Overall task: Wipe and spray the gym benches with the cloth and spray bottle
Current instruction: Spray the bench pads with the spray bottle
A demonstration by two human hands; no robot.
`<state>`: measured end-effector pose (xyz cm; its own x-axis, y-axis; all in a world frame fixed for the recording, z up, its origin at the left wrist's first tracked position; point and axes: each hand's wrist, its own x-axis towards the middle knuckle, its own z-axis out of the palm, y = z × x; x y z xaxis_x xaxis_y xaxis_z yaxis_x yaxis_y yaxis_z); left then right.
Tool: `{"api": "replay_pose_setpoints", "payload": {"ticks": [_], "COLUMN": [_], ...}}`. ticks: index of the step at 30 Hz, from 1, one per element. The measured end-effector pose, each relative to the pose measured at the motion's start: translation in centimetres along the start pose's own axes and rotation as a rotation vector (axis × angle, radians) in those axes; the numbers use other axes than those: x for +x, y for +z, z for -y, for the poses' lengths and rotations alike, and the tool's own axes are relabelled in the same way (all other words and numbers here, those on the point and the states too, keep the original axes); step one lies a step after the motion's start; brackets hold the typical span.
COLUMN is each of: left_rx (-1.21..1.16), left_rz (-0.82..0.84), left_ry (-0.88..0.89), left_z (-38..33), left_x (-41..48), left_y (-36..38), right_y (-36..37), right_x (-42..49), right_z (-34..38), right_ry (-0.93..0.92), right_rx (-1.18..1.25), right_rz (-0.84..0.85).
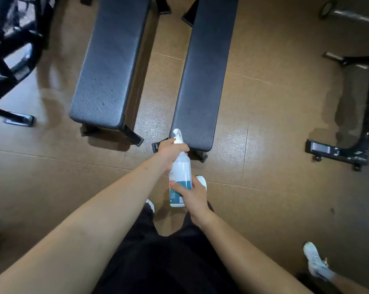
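Observation:
Two dark padded gym benches stand side by side ahead of me, the left bench point(107, 66) and the right bench point(204, 77). I hold a white spray bottle point(180, 168) with a blue label just short of the right bench's near end. My left hand point(170, 153) is wrapped around the bottle's neck under the white trigger head. My right hand point(190, 194) grips the lower body of the bottle. No cloth is in view.
Black machine frames stand at the far left point(11, 60) and at the right point(353, 145) on the brown tiled floor. Another person's foot in a white shoe point(316, 264) is at the lower right. My own white shoes show below the bottle.

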<state>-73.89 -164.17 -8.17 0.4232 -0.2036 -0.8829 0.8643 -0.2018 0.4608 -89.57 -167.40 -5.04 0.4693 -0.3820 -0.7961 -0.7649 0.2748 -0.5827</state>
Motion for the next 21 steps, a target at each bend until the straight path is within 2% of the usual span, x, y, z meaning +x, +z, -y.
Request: {"api": "replay_pose_setpoints", "payload": {"ticks": [4, 9, 13, 17, 21], "left_rx": [0.019, -0.211, -0.394, -0.332, -0.315], "left_rz": [-0.076, -0.202, -0.306, -0.368, -0.356], "left_ry": [0.054, 0.13, 0.051, 0.018, 0.112], "left_z": [-2.3, -4.6, -6.4, -8.2, -11.1], "left_x": [-0.5, -0.2, 0.3, 0.6, 0.9], "left_y": [-5.6, -15.1, -22.5, -27.9, -30.8], "right_y": [5.1, 11.3, 16.9, 21.9, 26.1], "right_x": [-0.2, 1.6, 2.5, 3.2, 4.5], "right_z": [1.8, 6.3, 9.2, 10.7, 12.1], "right_ry": [-0.057, -0.108, -0.132, -0.144, -0.129], "right_rx": [-0.068, -0.283, -0.405, -0.42, -0.346], "right_rz": [-0.001, 0.183, 0.343, 0.444, 0.465]}}
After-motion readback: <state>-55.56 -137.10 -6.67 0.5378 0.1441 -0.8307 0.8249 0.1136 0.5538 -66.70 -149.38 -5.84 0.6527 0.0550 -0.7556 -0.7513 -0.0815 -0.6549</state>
